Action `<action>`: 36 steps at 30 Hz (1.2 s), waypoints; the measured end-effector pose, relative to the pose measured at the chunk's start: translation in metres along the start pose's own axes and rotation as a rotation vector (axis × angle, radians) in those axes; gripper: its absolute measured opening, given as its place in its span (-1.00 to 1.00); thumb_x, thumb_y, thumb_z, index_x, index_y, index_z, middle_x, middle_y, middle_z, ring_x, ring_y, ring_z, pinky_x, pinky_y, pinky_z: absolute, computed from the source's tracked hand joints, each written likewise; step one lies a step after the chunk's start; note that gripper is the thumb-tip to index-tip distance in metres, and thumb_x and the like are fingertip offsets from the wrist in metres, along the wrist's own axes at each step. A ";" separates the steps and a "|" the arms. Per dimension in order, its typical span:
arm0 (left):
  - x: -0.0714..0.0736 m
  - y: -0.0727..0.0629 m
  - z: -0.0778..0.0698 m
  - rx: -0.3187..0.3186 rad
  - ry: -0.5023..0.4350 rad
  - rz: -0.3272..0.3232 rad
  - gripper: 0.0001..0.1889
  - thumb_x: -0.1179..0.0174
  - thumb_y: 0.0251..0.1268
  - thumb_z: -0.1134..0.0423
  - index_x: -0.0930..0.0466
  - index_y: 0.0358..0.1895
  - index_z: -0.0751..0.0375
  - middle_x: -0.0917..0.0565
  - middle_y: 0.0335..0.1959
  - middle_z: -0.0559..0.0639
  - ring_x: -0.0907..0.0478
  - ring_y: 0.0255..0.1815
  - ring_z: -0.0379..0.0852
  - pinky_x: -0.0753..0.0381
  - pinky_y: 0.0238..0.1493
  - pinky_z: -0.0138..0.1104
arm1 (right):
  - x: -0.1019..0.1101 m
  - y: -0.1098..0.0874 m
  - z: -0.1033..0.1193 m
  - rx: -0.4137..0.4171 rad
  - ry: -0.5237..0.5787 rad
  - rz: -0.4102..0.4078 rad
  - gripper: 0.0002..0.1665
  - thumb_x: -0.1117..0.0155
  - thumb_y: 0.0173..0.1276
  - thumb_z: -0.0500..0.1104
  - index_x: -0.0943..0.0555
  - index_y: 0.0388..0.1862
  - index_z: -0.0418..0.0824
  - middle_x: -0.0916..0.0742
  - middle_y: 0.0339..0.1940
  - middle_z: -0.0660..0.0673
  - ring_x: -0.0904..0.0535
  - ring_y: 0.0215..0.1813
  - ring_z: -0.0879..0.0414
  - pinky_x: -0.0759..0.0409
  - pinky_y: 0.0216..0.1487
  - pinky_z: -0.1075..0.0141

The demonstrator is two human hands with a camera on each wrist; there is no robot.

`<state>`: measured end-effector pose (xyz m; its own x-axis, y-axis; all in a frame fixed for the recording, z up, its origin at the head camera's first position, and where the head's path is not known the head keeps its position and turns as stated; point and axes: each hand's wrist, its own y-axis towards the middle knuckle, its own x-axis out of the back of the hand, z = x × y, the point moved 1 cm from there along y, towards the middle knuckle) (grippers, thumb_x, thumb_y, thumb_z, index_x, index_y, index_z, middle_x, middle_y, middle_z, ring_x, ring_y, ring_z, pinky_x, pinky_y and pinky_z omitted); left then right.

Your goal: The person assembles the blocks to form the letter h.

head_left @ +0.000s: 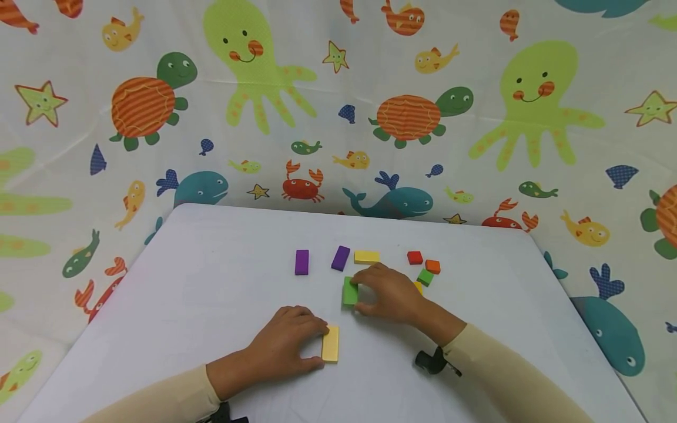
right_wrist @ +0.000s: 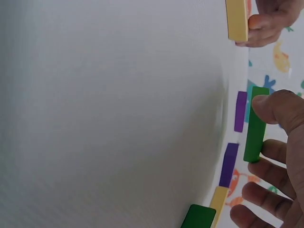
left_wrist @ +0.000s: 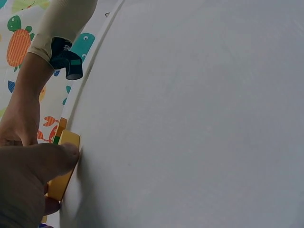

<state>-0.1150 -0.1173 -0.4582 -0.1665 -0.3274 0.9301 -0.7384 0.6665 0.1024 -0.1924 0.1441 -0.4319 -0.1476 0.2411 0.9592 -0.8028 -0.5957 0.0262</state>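
Observation:
My left hand (head_left: 285, 343) pinches a light yellow block (head_left: 330, 344) by its ends near the front middle of the white table. In the left wrist view the thumb lies across this yellow block (left_wrist: 64, 183). Farther forward and to the right, my right hand (head_left: 394, 294) pinches a green block (head_left: 349, 291) between thumb and fingers. The right wrist view shows the thumb on the upper part of that green block (right_wrist: 255, 133), with the other fingers behind and below. The two held blocks are apart from each other.
Beyond the hands lie two purple blocks (head_left: 302, 262) and a yellow block (head_left: 367, 257). Right of them are small red (head_left: 415, 258), orange (head_left: 432, 267) and green (head_left: 425, 277) blocks. My right hand partly hides another yellow piece (head_left: 419, 287). A patterned curtain (head_left: 328, 129) hangs behind the table.

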 end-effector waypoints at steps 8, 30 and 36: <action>0.000 0.001 0.001 0.001 -0.005 0.006 -0.47 -0.52 0.09 -0.15 -0.68 0.11 -0.08 -0.67 0.09 -0.30 -0.47 0.15 -0.16 -0.38 0.27 -0.02 | -0.005 0.000 0.008 -0.003 -0.001 0.023 -0.37 -0.51 0.23 0.21 -0.65 0.25 0.09 -0.70 0.18 0.16 -0.51 0.29 0.16 -0.60 0.18 0.17; -0.001 0.000 0.000 -0.013 -0.002 -0.032 -0.48 -0.54 0.06 -0.12 -0.68 0.08 -0.04 -0.68 0.05 -0.28 -0.49 0.14 -0.14 -0.38 0.27 0.00 | -0.011 0.000 0.023 0.040 0.004 0.041 -0.40 -0.49 0.27 0.19 -0.65 0.25 0.05 -0.70 0.16 0.16 -0.52 0.26 0.17 -0.61 0.16 0.21; -0.001 -0.001 0.000 -0.027 -0.004 -0.051 -0.49 -0.55 0.05 -0.10 -0.67 0.07 -0.03 -0.68 0.04 -0.28 -0.49 0.13 -0.14 -0.39 0.27 0.00 | -0.013 0.001 0.026 0.043 -0.006 0.055 -0.40 -0.46 0.29 0.20 -0.65 0.25 0.04 -0.70 0.18 0.15 -0.51 0.27 0.16 -0.60 0.17 0.21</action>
<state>-0.1144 -0.1177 -0.4593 -0.1318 -0.3638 0.9221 -0.7283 0.6666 0.1589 -0.1761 0.1206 -0.4366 -0.1873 0.2025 0.9612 -0.7678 -0.6405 -0.0147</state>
